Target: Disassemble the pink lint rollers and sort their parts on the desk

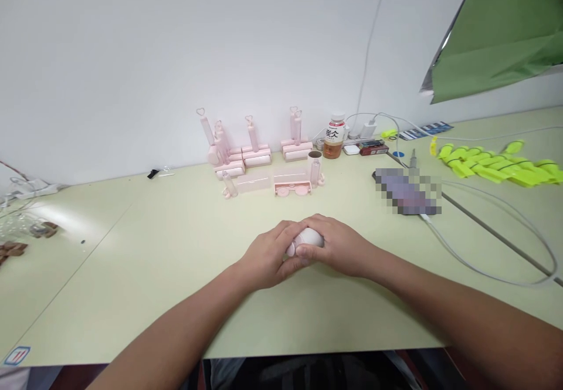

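Observation:
A small white and pale pink rounded object point(310, 237) is held between both hands over the pale green table. My left hand point(270, 254) wraps its left side, and my right hand point(341, 244) closes round its right side. The fingers cover much of it. Beyond the hands lie a pink tray-like part with two round pieces point(292, 189), a clear pink panel point(253, 183) and a small clear tube point(229, 183). A pink cylinder with a dark open top point(315, 167) stands beside them.
Along the wall stand several pink pieces with heart-shaped tops point(252, 135) and a labelled bottle point(334, 138). To the right are a blurred-out device point(402, 192) on a white cable and neon yellow strips point(501, 164). Brown pieces point(13, 249) lie far left.

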A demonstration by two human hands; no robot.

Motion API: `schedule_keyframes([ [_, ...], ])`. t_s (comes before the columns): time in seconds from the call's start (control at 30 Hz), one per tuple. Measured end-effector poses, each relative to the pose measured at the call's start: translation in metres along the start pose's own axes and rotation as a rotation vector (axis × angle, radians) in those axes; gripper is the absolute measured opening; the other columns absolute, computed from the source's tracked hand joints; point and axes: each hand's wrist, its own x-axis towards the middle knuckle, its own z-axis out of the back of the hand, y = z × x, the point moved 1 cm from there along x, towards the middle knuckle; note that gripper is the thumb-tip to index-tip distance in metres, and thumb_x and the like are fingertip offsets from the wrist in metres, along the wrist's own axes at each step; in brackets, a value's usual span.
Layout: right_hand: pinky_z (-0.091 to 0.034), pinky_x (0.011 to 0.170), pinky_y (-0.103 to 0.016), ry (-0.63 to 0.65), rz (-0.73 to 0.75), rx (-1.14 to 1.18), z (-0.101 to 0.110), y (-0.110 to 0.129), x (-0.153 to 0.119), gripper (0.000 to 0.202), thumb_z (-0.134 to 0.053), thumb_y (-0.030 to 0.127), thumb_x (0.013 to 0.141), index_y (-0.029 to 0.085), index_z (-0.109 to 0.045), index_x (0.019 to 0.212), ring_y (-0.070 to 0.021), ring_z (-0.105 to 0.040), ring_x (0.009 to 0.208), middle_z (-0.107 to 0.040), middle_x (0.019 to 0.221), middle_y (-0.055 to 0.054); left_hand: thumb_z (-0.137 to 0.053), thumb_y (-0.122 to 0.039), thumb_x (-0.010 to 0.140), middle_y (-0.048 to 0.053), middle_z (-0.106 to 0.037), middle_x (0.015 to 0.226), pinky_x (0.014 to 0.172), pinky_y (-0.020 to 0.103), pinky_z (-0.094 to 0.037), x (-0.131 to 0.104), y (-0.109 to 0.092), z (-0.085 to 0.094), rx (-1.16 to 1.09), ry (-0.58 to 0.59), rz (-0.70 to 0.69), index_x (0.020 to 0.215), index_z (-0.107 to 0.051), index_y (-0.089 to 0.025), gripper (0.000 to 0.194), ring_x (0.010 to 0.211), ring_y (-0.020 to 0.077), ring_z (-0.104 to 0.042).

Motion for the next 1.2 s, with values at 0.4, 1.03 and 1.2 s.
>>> schedule_keyframes([
  [0.4,-0.041,0.074,-0.035,0.027,0.004,-0.086,-0.004,0.002,-0.003,0.047,-0.049,0.063,0.088,0.020,-0.061,0.100,-0.0234,-0.056,0.084,-0.062,0.094,-0.007,-0.050,-0.058,0.090,0.009,-0.057,0.112,0.066,0.032,-0.050,-0.002,0.004,0.000,-0.111,0.031,0.084,0.120,-0.041,-0.023,0.047,0.086,0.0198,-0.062],
  [1.03,-0.041,0.074,-0.035,0.076,0.056,-0.059,-0.005,0.005,-0.004,0.057,-0.041,0.068,0.090,0.020,-0.065,0.106,-0.0252,-0.057,0.088,-0.066,0.096,-0.009,-0.056,-0.067,0.081,0.008,-0.058,0.110,0.071,0.034,-0.049,-0.002,0.012,0.006,-0.242,0.075,0.090,0.110,-0.045,-0.022,0.055,0.087,0.0196,-0.059],
  [1.2,-0.041,0.073,-0.035,0.073,0.071,-0.048,-0.004,0.004,-0.003,0.055,-0.041,0.067,0.090,0.019,-0.064,0.107,-0.0246,-0.057,0.086,-0.065,0.096,-0.009,-0.059,-0.070,0.077,0.008,-0.059,0.108,0.071,0.033,-0.049,-0.002,0.013,0.003,-0.292,0.023,0.122,0.106,-0.047,-0.021,0.058,0.087,0.0201,-0.059],
])
